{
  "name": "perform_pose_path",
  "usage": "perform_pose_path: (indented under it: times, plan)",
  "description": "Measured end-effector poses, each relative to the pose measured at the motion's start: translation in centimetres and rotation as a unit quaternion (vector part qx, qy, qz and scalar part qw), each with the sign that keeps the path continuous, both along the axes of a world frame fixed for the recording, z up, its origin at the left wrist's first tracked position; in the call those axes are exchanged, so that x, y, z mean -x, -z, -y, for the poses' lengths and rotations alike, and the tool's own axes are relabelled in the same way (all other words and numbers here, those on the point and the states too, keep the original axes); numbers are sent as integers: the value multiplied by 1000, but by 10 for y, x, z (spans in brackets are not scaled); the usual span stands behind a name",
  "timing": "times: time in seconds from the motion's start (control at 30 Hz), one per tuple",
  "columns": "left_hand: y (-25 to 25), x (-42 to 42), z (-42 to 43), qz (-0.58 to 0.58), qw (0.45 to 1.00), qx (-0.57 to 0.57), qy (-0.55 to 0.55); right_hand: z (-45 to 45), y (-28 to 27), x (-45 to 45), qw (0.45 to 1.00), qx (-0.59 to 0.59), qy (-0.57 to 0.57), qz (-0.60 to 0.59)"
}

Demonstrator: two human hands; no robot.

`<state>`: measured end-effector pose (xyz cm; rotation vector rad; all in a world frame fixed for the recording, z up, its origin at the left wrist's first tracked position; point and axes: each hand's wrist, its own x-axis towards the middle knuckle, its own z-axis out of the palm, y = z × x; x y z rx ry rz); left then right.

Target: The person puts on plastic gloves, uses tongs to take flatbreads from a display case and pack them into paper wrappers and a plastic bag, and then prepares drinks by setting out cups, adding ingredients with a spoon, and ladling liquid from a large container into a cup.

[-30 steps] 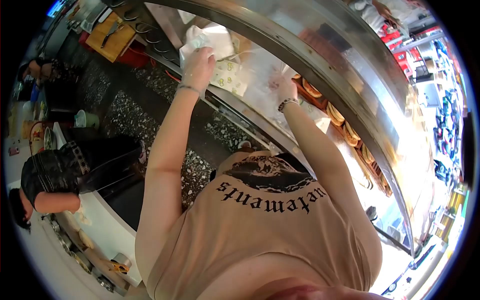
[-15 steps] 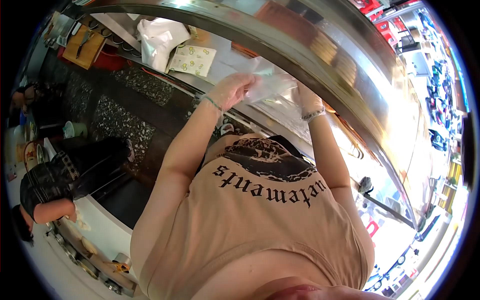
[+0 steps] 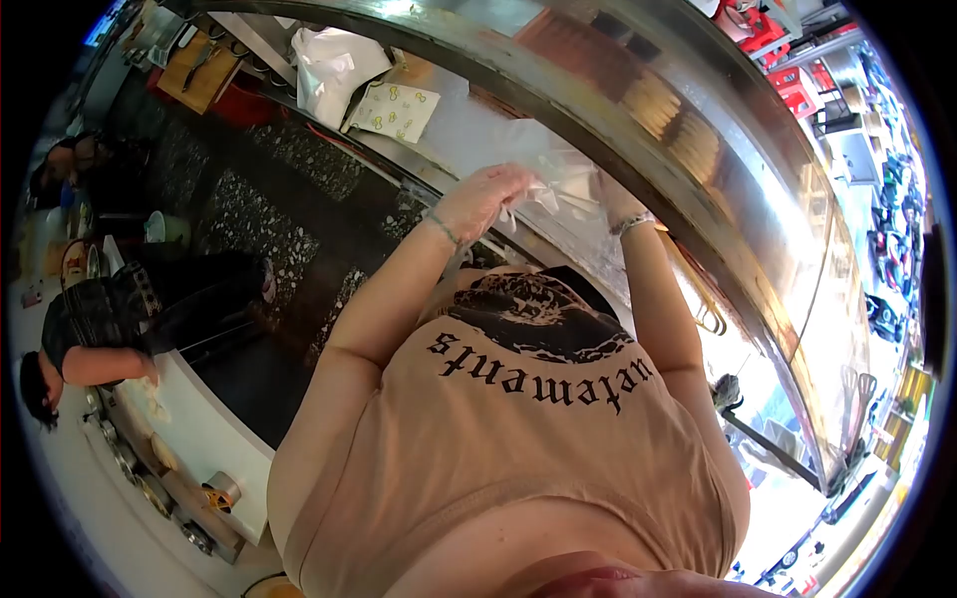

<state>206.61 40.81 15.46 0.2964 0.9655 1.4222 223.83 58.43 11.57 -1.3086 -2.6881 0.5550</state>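
Above the counter I hold a clear plastic bag [image 3: 558, 179] between my two hands. My left hand [image 3: 486, 202], in a thin clear glove with a band at the wrist, is closed with its fingers pinched on the bag's near side. On the bag's far side is my right hand [image 3: 622, 206], also gloved; its fingers are partly hidden behind the bag and the metal frame, and they seem to grip the plastic. Left of the bag, a patterned paper packet [image 3: 394, 112] lies on the counter beside a white plastic bag [image 3: 334, 75].
A metal-framed glass case [image 3: 638, 130] arches over the counter, close to my right hand. At the left, another person [image 3: 110, 319] leans over a white worktop [image 3: 214, 429]. A cutting board [image 3: 199, 75] with a knife lies at the upper left.
Both hands have shifted slightly down and right in the view, with the clear bag now more bunched between them. The other person's arm has moved further over the worktop.
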Motion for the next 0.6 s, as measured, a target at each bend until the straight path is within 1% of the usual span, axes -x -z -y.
perform_pose_path:
  times: [0.07, 0.1, 0.17, 0.2, 0.27, 0.3, 0.37, 0.4, 0.43, 0.47, 0.5, 0.53, 0.57, 0.6]
  plan:
    - [-6, 6, 4, -133, 988, -5, 74, -2, 0, 2, 1000, 12, -1, 8]
    - [-2, 8, 5, -134, 988, -3, 73, -3, -2, 3, 1000, 18, -1, 10]
    - [10, 10, 5, -219, 975, -5, 40, -4, -6, 4, 999, 31, -3, 13]
    - [16, 9, 5, -221, 975, -5, 35, -4, -9, 5, 999, 35, -4, 13]
    - [27, 8, 5, -236, 970, -7, -62, -1, -15, 8, 999, 42, -13, 4]
    - [21, 7, 7, -240, 968, -5, -75, 7, -18, 11, 997, 50, -9, -63]
    - [3, 2, 8, -360, 924, 95, -91, 31, -25, 15, 978, 72, -9, -197]
    - [16, 0, 6, -413, 902, 92, -89, 46, -28, 18, 961, 89, -14, -262]
    - [11, -5, 6, -332, 938, 57, -84, 59, -30, 25, 939, 110, -18, -327]
    - [7, -12, 7, -249, 965, 20, -77, 75, -42, 30, 929, 199, -34, -311]
    - [9, -15, 3, -232, 971, 16, -63, 86, -52, 38, 912, 285, -50, -290]
    - [-2, -20, 5, -156, 985, -8, -68, 86, -36, 44, 910, 264, -54, -314]
    - [3, -18, 6, -159, 984, -5, -81, 83, -21, 44, 909, 269, -66, -312]
    - [3, -14, 8, -155, 985, -7, -76, 85, -20, 46, 888, 316, -55, -329]
